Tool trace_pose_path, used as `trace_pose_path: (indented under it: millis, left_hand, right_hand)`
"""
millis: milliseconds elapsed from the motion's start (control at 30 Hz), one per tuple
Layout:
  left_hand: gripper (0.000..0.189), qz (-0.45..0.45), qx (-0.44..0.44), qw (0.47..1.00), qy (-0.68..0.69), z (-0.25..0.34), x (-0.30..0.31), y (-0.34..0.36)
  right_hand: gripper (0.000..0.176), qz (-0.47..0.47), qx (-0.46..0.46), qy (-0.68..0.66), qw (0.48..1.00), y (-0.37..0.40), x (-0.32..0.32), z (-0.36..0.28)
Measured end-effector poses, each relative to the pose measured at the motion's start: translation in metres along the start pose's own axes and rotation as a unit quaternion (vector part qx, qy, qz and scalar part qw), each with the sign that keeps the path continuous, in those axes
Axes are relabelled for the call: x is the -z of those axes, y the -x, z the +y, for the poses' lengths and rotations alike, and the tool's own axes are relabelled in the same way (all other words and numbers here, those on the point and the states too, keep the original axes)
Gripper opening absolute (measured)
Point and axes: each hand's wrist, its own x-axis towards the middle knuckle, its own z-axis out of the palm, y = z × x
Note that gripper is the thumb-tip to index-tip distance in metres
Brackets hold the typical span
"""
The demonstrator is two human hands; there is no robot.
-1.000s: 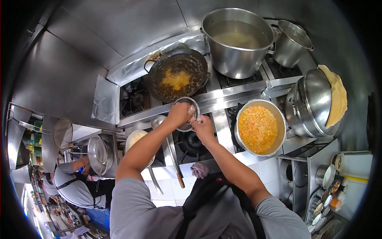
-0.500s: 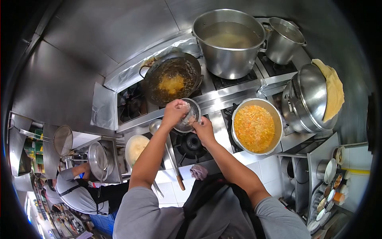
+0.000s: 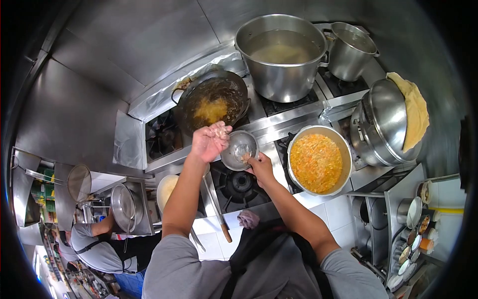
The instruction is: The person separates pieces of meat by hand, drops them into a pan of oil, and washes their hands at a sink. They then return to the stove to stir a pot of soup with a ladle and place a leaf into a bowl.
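Note:
My right hand (image 3: 258, 167) grips the rim of a small metal bowl (image 3: 231, 154) over the front burner, with a little pale material inside the bowl. Left of the bowl, my left hand (image 3: 211, 141) is raised palm up with curled fingers, pale wet residue on its fingertips; whether it holds anything is too small to tell. Just beyond that hand is a dark wok (image 3: 191, 102) of oil, where a golden, bubbling mass (image 3: 211, 109) is frying. A ladle with a wooden handle (image 3: 226, 233) lies at the stove's front.
A pot of orange-yellow chopped food (image 3: 316, 162) stands on the right. Behind are a large stockpot (image 3: 284, 79), a smaller pot (image 3: 347, 62) and a lidded pot (image 3: 386, 119) with a yellow cloth. A pale-filled bowl (image 3: 168, 187) is front left. Another person (image 3: 94, 246) stands at lower left.
My left hand has come out of the bowl and moved left, turning palm up near the wok. The bowl, still in my right hand, sits slightly lower and is more visible.

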Motion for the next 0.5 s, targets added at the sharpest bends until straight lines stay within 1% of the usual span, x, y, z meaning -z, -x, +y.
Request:
trace_pose_path:
  millis: [67,100,133,167,200,233,267,300,333,367,400,433,500]
  left_hand:
    - [0.024,-0.111,0.013,0.994,-0.001,0.023,0.001,-0.007]
    - [0.019,-0.087,0.0,0.996,-0.02,0.035,0.002,-0.013]
    - [0.014,-0.045,-0.022,0.995,-0.086,0.048,-0.005,-0.018]
    - [0.012,-0.022,-0.039,0.988,-0.149,0.062,-0.01,-0.026]
    - [0.011,0.0,-0.056,0.976,-0.21,0.072,-0.014,-0.037]
    - [0.01,0.051,-0.077,0.938,-0.334,0.079,-0.013,-0.054]
    - [0.01,0.1,-0.098,0.881,-0.451,0.085,-0.007,-0.073]
    - [0.007,0.16,-0.115,0.784,-0.589,0.09,0.011,-0.101]
    - [0.007,0.157,-0.115,0.784,-0.589,0.093,0.03,-0.123]
    - [0.011,0.169,-0.102,0.638,-0.745,0.096,0.049,-0.145]
    - [0.015,0.173,-0.086,0.462,-0.866,0.097,0.063,-0.161]
    - [0.015,0.17,-0.087,0.463,-0.866,0.095,0.07,-0.171]
    - [0.017,0.131,-0.121,0.381,-0.907,0.092,0.082,-0.189]
  right_hand:
    - [0.019,0.005,-0.004,-0.005,1.0,0.003,0.004,-0.005]
    - [0.019,0.007,-0.01,-0.009,1.0,0.004,0.005,-0.007]
    - [0.019,0.01,-0.008,-0.01,1.0,0.005,0.007,-0.009]
    - [0.02,0.018,-0.014,-0.005,1.0,0.005,0.008,-0.011]
    - [0.021,0.026,-0.02,-0.001,0.999,0.005,0.009,-0.012]
    - [0.021,0.029,-0.019,-0.001,0.999,0.005,0.01,-0.011]
    - [0.021,0.028,-0.018,-0.009,0.999,0.005,0.011,-0.01]
    - [0.022,0.027,-0.017,-0.016,0.999,0.005,0.012,-0.009]
    - [0.022,0.03,-0.015,-0.017,0.999,0.005,0.013,-0.008]
    - [0.023,0.032,-0.02,-0.013,0.999,0.006,0.014,-0.006]
    - [0.023,0.034,-0.025,-0.009,0.999,0.006,0.015,-0.004]
    - [0.024,0.032,-0.023,-0.016,0.999,0.006,0.016,-0.003]
    - [0.025,0.034,-0.023,-0.017,0.999,0.007,0.018,-0.003]
